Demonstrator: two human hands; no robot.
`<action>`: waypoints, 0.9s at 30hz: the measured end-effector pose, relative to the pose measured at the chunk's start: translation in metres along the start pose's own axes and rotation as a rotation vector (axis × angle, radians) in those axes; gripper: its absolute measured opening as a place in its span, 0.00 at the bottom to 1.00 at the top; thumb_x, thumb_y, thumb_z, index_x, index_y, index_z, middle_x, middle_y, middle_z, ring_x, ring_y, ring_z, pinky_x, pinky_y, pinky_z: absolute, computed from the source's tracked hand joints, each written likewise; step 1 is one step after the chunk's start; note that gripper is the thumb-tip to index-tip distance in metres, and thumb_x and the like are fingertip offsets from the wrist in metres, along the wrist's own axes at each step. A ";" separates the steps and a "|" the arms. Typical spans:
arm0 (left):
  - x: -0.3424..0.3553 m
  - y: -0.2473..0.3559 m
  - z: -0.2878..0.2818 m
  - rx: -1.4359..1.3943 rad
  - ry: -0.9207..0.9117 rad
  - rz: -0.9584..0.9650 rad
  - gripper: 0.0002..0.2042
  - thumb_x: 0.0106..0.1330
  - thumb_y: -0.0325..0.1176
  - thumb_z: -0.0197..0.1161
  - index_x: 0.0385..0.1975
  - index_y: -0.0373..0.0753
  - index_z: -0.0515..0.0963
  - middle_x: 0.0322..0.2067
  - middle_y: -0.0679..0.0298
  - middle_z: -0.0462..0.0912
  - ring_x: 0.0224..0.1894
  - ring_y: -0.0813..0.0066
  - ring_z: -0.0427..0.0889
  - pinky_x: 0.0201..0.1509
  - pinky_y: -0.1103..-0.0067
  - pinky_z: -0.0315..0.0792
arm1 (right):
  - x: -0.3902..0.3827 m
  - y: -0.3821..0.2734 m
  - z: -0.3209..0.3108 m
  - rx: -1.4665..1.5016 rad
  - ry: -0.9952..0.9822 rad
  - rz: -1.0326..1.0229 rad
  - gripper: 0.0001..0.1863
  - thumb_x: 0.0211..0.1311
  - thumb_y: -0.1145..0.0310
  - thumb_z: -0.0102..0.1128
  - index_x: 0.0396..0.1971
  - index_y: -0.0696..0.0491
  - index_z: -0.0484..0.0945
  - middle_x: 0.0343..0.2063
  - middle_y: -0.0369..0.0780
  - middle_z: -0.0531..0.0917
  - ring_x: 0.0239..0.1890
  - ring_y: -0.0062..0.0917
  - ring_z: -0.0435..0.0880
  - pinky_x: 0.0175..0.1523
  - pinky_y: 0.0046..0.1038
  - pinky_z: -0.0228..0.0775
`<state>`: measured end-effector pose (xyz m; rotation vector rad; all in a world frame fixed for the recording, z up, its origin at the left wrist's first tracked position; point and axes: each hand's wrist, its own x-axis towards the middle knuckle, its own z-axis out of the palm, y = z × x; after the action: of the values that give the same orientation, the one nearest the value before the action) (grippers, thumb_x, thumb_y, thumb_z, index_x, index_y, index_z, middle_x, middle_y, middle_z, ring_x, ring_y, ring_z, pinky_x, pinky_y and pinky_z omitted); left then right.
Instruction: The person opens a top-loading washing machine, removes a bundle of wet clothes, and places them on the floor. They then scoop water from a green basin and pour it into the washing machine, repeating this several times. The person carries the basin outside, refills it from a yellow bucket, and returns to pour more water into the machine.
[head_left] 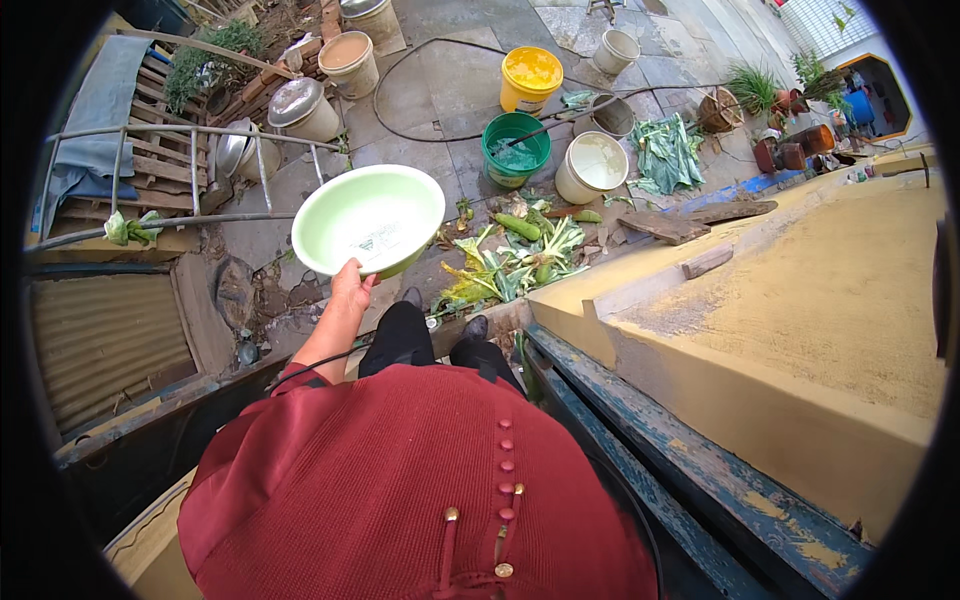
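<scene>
Far left: blue cloth (95, 112), metal ladder-like frame (195, 172). Left of centre: left hand (351, 288) gripping near rim of pale green basin (372, 212), basin tilted, held out above paving. Centre: heap of trimmed leaves (505, 268) with green vegetables; above it, green bucket (512, 179), yellow bucket (527, 101). Just right: white bucket (574, 190), then leafy pile (668, 155). Far right: yellow wall (800, 300). Right hand out of sight, grip cannot be told.

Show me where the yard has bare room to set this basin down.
Paving lies bare inside the curve of dark hose, left of the yellow bucket, and again right of the upper-right white bucket. It is crowded right of the basin in the left hand: leaf pile, green bucket.
</scene>
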<state>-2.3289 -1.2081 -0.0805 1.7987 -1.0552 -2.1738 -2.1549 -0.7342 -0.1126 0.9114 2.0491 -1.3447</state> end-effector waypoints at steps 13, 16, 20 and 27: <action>0.266 0.090 0.138 0.139 -0.204 0.072 0.21 0.52 0.23 0.51 0.48 0.30 0.67 0.41 0.50 0.76 0.35 0.56 0.81 0.27 0.80 0.81 | 0.142 0.009 0.198 0.433 0.343 0.224 0.09 0.62 0.72 0.51 0.40 0.59 0.72 0.25 0.41 0.80 0.19 0.23 0.79 0.20 0.21 0.68; 0.327 0.108 0.149 0.175 -0.227 -0.014 0.19 0.51 0.23 0.51 0.46 0.27 0.67 0.39 0.50 0.77 0.34 0.58 0.81 0.29 0.80 0.81 | 0.211 -0.011 0.275 0.426 0.340 0.184 0.07 0.58 0.71 0.57 0.29 0.60 0.74 0.19 0.39 0.78 0.16 0.24 0.78 0.19 0.24 0.70; 0.361 0.141 0.162 0.161 -0.254 -0.027 0.18 0.51 0.23 0.51 0.45 0.27 0.68 0.38 0.50 0.77 0.32 0.60 0.82 0.23 0.83 0.80 | 0.282 -0.085 0.307 -0.097 0.071 0.013 0.11 0.55 0.66 0.60 0.31 0.61 0.78 0.22 0.42 0.82 0.22 0.26 0.84 0.26 0.27 0.76; 0.479 0.221 0.266 0.177 -0.296 0.004 0.20 0.52 0.24 0.51 0.47 0.24 0.67 0.39 0.49 0.78 0.32 0.56 0.83 0.25 0.84 0.81 | 0.453 -0.184 0.338 0.178 0.273 0.144 0.08 0.56 0.69 0.58 0.25 0.60 0.77 0.18 0.41 0.80 0.16 0.23 0.80 0.20 0.24 0.71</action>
<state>-2.7750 -1.5036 -0.3298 1.5649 -1.3481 -2.4690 -2.5649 -0.9858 -0.4617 1.3605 2.0342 -1.4047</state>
